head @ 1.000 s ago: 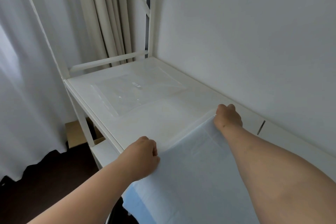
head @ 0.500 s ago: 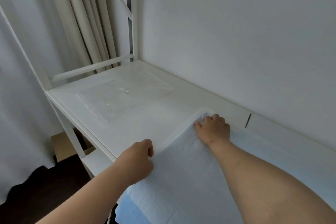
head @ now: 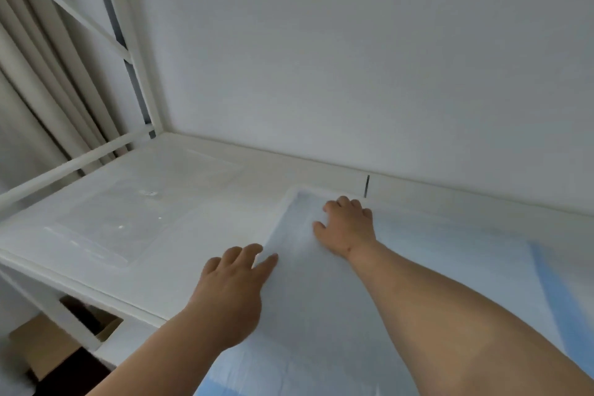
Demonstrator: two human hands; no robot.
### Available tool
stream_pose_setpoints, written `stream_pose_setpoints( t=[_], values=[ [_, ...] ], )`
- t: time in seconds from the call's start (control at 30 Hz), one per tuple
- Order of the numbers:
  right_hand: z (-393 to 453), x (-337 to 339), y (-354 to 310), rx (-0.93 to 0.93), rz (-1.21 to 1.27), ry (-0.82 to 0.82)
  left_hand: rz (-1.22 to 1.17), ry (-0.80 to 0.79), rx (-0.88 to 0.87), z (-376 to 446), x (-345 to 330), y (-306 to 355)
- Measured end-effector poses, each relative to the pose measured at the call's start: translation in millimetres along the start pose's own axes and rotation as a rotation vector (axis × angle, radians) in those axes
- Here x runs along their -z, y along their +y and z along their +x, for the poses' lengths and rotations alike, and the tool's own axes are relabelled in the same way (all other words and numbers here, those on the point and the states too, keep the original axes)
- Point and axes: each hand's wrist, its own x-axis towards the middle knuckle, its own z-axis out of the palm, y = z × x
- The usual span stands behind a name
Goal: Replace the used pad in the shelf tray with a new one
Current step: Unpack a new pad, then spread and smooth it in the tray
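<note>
Quilted white pad (head: 321,299): new sheet with a pale blue border, lying across the right part of the shelf tray (head: 225,202); its far left corner sits just short of the back rail.
Left hand (head: 231,292): flat at the pad's left edge, 4 fingers straight and slightly spread, gripping nothing.
Right hand (head: 347,228): pressing on the far corner, fingers bent a little, tips down on the sheet; no pinch visible.
Clear plastic sheet (head: 109,222): lying flat on the tray's left part, well apart from the pad.
Step, as judged: smoothing and seating the new pad.
Risk 1: a sideways push by the left hand could ruck the thin sheet into a fold, since nothing anchors the near edge.
Risk 2: the near blue border appears to overhang the front rail (head: 96,296); with both palms lifted, its weight may drag the pad off.
Risk 3: uneven pressure may leave the far corner curled against the back rail.
</note>
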Motion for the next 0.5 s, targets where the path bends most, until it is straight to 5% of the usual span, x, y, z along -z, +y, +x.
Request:
stream_pose_setpoints(
  t=[0.07, 0.13, 0.27, 0.5],
  values=[
    [-11.5, 3.2, 10.2, -0.039, -0.005, 0.008, -0.004, 0.027, -0.112, 4.7, -0.1, 10.0],
    [-26.8, 6.9, 27.5, -0.091, -0.007, -0.008, -0.034, -0.118, -0.173, 14.3, -9.0, 19.9],
    [-59.7, 11.7, 67.2, -0.198, -0.023, -0.095, 0.005, -0.288, -0.174, 30.4, -19.1, 33.9],
    [-116.6, 6.2, 122.1, -0.458, -0.036, -0.210, 0.025, -0.312, -0.080, 54.3, -6.0, 60.7]
  ],
)
